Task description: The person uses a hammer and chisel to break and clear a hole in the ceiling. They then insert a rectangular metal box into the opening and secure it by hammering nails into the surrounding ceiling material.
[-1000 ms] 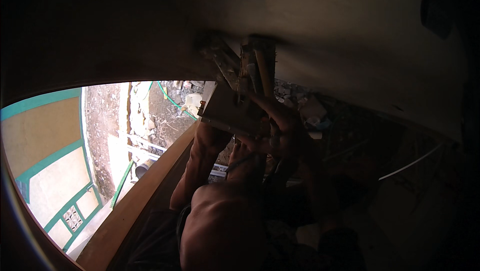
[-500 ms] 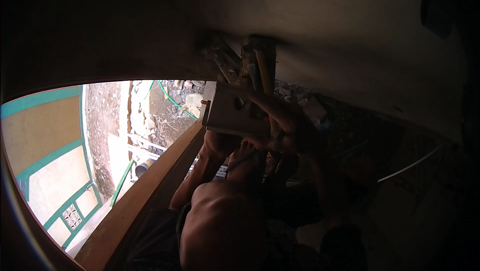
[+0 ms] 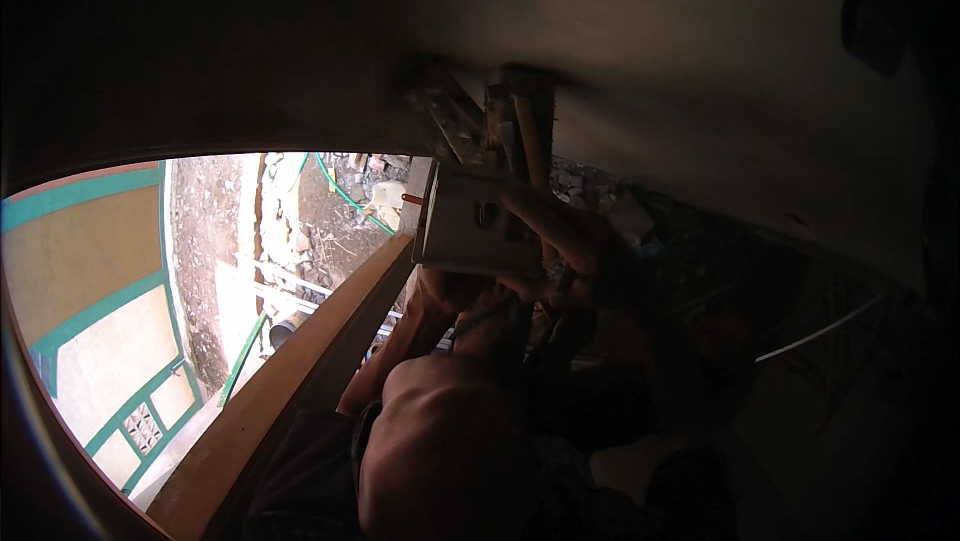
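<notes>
A pale, flat rectangular box (image 3: 460, 231) with a dark hooked mark or opening in its face is held between my hands, above my raised knee. A short orange-brown rod (image 3: 411, 199) sticks out at its left side. My left hand (image 3: 448, 286) is closed at the lower edge of the box, its fingers mostly hidden behind it. Deep in shadow, my right hand (image 3: 572, 241) grips the box's right side, with a finger stretched along the face. Whether it also holds something small is too dark to make out.
A long wooden beam (image 3: 280, 381) slants along my left side. Beyond the box, wooden sticks or handles (image 3: 530, 141) lean against a large pale surface (image 3: 700, 91). Rubble (image 3: 375, 176), a green hose (image 3: 340, 191) and a teal-framed wall (image 3: 110, 341) show outside at left. My bare knee (image 3: 435, 411) is below.
The box has shifted slightly down and right and tilted a little, its dark mark looking different. Both hands moved with it, and my right hand's fingers have shifted slightly along its side.
</notes>
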`<state>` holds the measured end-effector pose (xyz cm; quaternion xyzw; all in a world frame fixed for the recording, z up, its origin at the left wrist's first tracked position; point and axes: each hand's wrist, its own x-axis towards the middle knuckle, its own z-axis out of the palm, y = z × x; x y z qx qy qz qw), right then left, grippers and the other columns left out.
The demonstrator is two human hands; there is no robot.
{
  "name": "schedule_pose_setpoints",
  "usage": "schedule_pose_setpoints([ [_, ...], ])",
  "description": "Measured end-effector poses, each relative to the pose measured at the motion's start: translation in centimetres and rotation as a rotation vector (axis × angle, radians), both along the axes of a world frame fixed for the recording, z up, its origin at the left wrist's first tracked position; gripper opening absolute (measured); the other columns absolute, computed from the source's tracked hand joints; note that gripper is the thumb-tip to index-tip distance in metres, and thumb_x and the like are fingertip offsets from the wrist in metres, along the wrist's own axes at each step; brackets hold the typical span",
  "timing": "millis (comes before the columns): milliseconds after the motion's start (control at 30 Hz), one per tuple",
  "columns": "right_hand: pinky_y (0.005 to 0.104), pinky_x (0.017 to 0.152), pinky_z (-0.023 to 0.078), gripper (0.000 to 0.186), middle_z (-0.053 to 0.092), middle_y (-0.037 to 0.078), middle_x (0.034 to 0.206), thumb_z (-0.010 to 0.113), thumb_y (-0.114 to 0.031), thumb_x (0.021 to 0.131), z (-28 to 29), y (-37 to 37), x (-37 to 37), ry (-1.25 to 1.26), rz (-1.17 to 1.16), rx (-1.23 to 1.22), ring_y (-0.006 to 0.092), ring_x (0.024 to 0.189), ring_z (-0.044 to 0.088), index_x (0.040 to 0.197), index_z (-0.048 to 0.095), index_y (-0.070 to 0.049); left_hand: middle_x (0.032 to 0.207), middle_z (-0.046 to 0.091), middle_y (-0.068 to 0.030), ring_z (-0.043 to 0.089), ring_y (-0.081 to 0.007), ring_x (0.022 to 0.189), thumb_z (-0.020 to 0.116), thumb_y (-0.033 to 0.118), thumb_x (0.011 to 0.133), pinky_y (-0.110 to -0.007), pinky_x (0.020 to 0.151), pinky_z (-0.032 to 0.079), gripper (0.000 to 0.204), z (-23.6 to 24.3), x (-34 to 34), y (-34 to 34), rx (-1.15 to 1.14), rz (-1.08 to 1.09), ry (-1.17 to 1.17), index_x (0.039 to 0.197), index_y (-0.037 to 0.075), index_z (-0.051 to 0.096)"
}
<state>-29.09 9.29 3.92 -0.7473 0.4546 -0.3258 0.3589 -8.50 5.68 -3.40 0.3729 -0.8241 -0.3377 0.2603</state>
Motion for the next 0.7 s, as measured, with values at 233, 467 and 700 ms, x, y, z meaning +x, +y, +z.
schedule_pose_setpoints([
  [233,0.0422,0.089,0.053,0.084,0.05,0.023,0.132,0.083,-0.018,0.069,-1.3,-0.1,0.5,0.007,0.012,0.033,0.0348,0.113,0.058,0.138,0.039,-0.001,0.096,0.065,-0.012,0.062,-0.0281,0.093,0.064,0.011,0.081,-0.038,0.078,0.049,0.022,-0.4,0.9,0.6,-0.004,0.003,-0.057,0.102,0.005,0.064],
  [467,0.0385,0.085,0.054,0.081,0.06,0.018,0.119,0.085,-0.018,0.067,-1.7,-0.4,1.9,-0.142,-0.164,0.076,0.0273,0.108,0.063,0.135,0.044,-0.001,0.096,0.066,-0.0118,0.063,-0.0279,0.093,0.063,0.011,0.081,-0.039,0.079,0.049,0.022,-1.1,1.5,1.1,-0.002,0.0,-0.12,0.102,0.005,0.064],
  [700,0.0396,0.089,0.052,0.075,0.061,0.021,0.116,0.078,-0.015,0.072,-0.7,0.4,1.1,-0.129,-0.216,0.103,0.0313,0.104,0.064,0.137,0.043,-0.004,0.091,0.066,-0.0095,0.063,-0.0303,0.086,0.066,0.01,0.076,-0.04,0.072,0.05,0.02,-1.0,0.5,0.9,0.148,0.073,0.016,0.095,0.007,0.065],
])
